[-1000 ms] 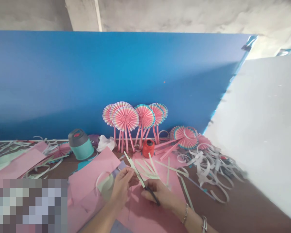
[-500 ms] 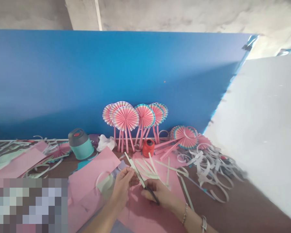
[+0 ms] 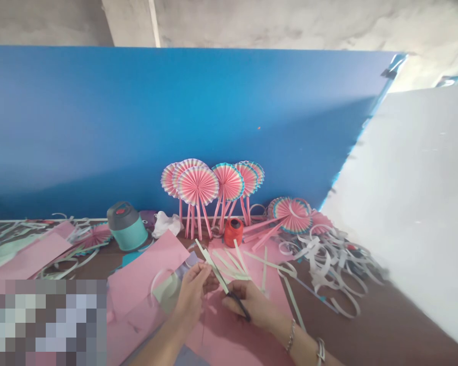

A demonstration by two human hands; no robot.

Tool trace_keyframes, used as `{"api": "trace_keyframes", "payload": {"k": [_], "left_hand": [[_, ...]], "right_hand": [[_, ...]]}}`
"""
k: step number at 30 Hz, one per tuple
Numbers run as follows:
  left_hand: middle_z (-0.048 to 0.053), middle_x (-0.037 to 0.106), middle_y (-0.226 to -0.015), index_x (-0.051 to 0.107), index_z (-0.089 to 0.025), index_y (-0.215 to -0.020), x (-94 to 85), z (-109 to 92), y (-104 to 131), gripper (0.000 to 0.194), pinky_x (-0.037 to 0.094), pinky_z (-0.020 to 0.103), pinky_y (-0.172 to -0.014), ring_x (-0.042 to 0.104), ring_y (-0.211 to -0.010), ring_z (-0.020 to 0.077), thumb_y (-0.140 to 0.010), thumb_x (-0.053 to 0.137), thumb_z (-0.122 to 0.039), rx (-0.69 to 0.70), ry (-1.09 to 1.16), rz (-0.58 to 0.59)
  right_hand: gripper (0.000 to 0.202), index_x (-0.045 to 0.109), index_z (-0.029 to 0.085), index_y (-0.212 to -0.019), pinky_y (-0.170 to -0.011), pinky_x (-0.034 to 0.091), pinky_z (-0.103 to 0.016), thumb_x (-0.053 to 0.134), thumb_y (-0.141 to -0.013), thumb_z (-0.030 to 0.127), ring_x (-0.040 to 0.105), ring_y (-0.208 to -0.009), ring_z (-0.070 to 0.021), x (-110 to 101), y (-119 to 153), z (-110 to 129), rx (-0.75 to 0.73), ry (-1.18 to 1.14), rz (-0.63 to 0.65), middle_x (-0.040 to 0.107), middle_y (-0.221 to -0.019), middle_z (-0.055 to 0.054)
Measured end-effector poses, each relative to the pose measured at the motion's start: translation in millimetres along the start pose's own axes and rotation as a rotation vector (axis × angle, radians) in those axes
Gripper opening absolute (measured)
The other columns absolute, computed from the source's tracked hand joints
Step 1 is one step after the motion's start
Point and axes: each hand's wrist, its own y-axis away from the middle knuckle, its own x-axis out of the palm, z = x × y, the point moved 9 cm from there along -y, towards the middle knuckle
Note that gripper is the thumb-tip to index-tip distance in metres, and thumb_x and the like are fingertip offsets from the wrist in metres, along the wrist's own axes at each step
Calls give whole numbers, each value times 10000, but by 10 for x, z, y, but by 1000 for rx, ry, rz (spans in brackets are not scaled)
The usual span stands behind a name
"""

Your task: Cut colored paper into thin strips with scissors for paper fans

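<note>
My left hand [image 3: 195, 284] pinches a pale green paper strip [image 3: 213, 268] between thumb and fingers. Fingers of my right hand [image 3: 248, 301] are wrapped around the black handles of a pair of scissors [image 3: 237, 303]. The blades lie along the strip, pointing up and left toward my left hand; whether they are parted is hard to see. Beneath both hands spreads pink paper [image 3: 229, 340]. Several loose pale green strips [image 3: 234, 262] lie on it just beyond the scissors.
Pink folding fans [image 3: 198, 186] stand against the blue wall panel [image 3: 137, 112]. In front of them is a red thread spool [image 3: 233, 233]. A teal container with a grey lid [image 3: 130, 229] stands left. Curled white strips [image 3: 328, 259] and fallen fans [image 3: 290, 214] lie right.
</note>
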Motion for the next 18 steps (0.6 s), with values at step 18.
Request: {"api": "trace_keyframes", "payload": {"k": [18], "left_hand": [[7,612,-602,555,-175,-628,7,-10,9,274,459,248,-585,580,-563,131,-659,727,-386,-15,-2,-23]], "right_hand": [[291,503,169,-637,-343,278,-170,652,-634,418,372,-336,-46,-26,-8,-14,3,56,-26,435,-416,89]]}}
